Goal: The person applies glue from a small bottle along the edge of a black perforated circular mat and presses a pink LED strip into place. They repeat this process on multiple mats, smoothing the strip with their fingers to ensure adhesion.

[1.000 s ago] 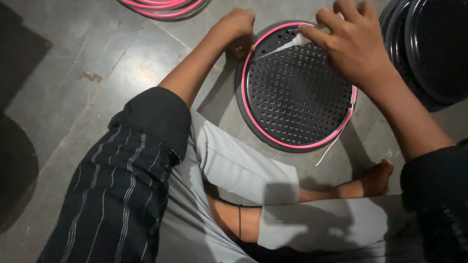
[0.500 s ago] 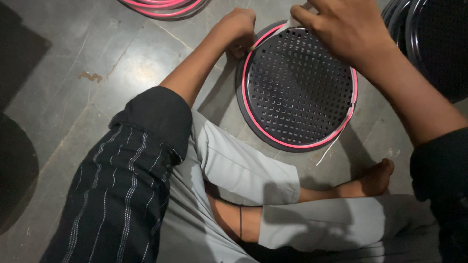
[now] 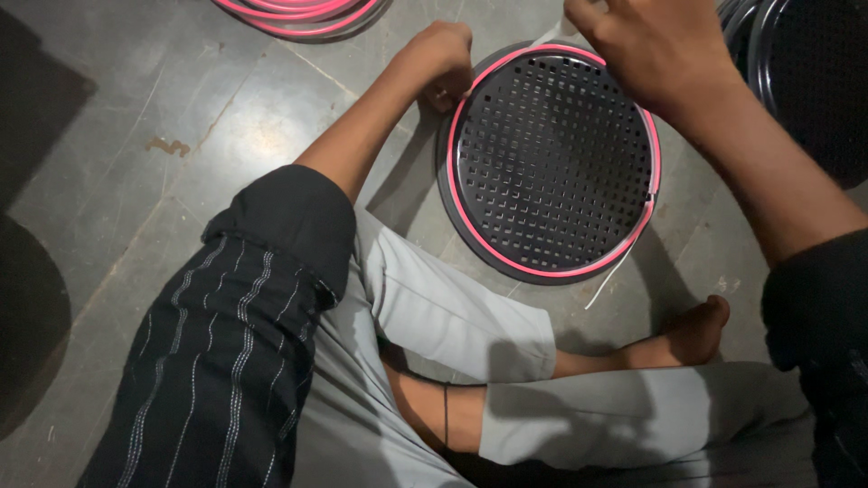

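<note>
Two hands at perforated black disc (image 3: 551, 158), left hand (image 3: 441, 56) on pink rim strip (image 3: 542, 269), right hand (image 3: 651, 50) pinching

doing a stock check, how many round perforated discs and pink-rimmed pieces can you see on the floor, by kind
Black perforated disc with pink rim strip being worked on, both hands at its upper edge: 1
Dark discs stacked at the right edge: at least 2, partly out of view
Pink-rimmed pieces at the top edge: 1 stack, count unclear
Total: at least 4
</note>
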